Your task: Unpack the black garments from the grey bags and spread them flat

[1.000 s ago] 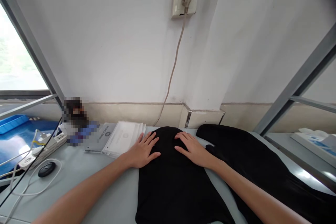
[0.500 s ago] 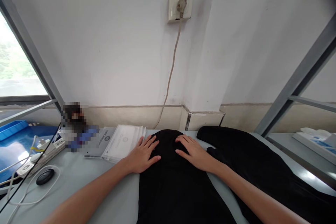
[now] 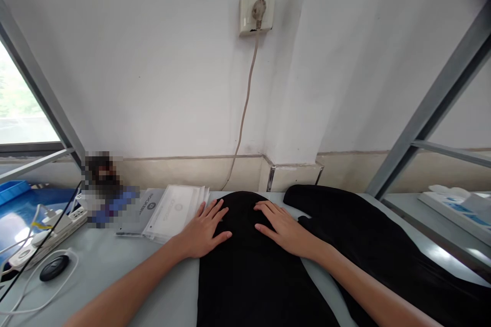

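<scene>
A piece of black fabric (image 3: 253,276), perhaps a garment, lies spread flat on the table in front of me, its rounded end toward the wall. My left hand (image 3: 205,232) rests on its upper left edge, fingers spread and palm down. On the upper right edge lies my right hand (image 3: 282,230), fingers stretched out and slightly bent, thumb apart. Neither hand grips anything. Beside my right forearm a second black cloth piece (image 3: 376,245) stretches toward the right edge of the view.
Flat plastic packaging bags (image 3: 174,212) lie left of the fabric. Further left are a power strip (image 3: 49,235), a white cable and a black oval device (image 3: 54,267). A plugged cord (image 3: 247,97) hangs down the wall. A tissue pack (image 3: 456,204) sits at right behind a metal frame (image 3: 422,97).
The view has shifted slightly, so the scene sits a little further left. Both hands stay on the black fabric in nearly the same pose.
</scene>
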### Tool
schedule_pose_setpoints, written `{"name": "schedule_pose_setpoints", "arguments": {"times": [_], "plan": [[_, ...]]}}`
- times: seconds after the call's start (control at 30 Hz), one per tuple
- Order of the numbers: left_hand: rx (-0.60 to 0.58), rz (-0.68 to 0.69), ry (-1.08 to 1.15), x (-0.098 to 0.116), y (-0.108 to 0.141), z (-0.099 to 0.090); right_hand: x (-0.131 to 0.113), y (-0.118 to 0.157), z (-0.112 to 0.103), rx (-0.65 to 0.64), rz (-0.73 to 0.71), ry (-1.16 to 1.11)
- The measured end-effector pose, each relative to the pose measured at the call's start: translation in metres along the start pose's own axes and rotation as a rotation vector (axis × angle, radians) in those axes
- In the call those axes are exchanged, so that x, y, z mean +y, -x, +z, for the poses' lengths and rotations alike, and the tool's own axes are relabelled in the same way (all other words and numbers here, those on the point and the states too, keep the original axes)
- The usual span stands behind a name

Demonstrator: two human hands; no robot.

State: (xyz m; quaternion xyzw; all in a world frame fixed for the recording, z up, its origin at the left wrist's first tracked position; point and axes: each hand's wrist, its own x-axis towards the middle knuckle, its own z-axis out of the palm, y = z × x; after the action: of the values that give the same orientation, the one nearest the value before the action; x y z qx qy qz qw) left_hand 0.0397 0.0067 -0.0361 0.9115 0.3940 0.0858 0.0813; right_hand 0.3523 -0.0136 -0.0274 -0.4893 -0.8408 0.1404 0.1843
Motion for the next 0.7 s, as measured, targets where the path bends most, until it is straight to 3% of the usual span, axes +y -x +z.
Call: {"name": "schedule_pose_setpoints", "arguments": {"times": [0.7], "plan": [[0.037,0.013,-0.021,-0.0022,0.0002,0.0033,-0.0037,0.0032,-0.0037,-0.053,0.087,0.054]]}}
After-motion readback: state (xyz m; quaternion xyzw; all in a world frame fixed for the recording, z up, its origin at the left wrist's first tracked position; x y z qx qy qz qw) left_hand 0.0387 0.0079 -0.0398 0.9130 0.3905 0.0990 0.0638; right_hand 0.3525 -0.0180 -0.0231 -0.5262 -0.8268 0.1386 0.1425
